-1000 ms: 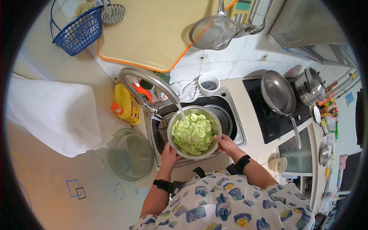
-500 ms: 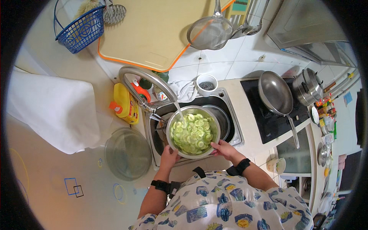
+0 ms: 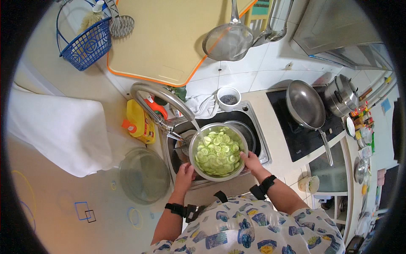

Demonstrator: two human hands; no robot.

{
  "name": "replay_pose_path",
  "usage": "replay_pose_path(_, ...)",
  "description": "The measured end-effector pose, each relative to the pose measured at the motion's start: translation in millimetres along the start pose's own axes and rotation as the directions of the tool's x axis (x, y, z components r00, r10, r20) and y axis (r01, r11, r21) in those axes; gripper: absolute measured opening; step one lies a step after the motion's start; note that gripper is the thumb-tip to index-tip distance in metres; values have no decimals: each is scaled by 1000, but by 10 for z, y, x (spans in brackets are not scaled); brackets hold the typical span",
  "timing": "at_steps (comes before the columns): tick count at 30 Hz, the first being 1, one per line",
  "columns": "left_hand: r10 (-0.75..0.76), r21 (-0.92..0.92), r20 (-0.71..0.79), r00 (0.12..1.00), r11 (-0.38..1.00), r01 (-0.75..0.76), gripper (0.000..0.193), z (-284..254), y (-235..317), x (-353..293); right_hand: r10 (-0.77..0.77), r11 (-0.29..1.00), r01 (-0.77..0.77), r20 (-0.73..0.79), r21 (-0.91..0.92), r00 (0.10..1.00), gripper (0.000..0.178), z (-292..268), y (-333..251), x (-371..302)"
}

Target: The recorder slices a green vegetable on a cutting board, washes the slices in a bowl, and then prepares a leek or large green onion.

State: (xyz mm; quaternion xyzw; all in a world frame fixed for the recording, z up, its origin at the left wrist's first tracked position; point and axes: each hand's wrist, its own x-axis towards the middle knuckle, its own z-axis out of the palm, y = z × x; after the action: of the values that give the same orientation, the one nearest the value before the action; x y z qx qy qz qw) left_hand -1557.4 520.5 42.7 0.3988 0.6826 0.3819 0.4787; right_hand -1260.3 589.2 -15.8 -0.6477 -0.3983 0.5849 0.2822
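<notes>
A shiny metal bowl (image 3: 220, 178) full of pale green round slices (image 3: 218, 154), which look like cucumber, is over the sink. Water covers many of the slices. From the curved faucet (image 3: 165, 95) a stream of water (image 3: 198, 129) runs into the bowl near its far left rim. My left hand (image 3: 185, 175) grips the rim at the near left, fingers partly hidden. On the right side, my right hand (image 3: 253, 163) holds the rim with its thumb on top. Another metal bowl (image 3: 250, 132) sits in the sink behind, partly covered.
Left of the sink (image 3: 263, 148) stand a yellow jug (image 3: 144, 122) and a clear basin (image 3: 144, 175). A white cup (image 3: 229, 96) and a cloth (image 3: 204, 105) lie behind it. A pan (image 3: 305, 103) rests on the black cooktop (image 3: 296, 144) to the right.
The bowl has shifted slightly right and toward me, with both hands still on it. The water now enters closer to its left rim. The whole view has moved a little.
</notes>
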Motion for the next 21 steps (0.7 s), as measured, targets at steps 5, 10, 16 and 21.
replay_pose_path(5, 69, -228, 54, 996, 972, -55, 31, -4, -287, 272, -62, 992, 54, 67, 112, 996, 50, 81, -321, -76)
replay_pose_path(10, -144, -119, 267, 953, 976, 181, 32, 81, -234, 123, 85, 996, -92, 254, 15, 963, 57, 104, -292, -595)
replay_pose_path(16, -248, -2, 538, 805, 955, 295, 41, 174, -17, -201, 104, 985, -126, 179, 115, 978, 39, 114, -277, -602)
replay_pose_path(21, -275, 87, 634, 723, 954, 287, 43, 32, -124, -238, -26, 999, 21, 90, 50, 996, 31, 123, -252, -491)
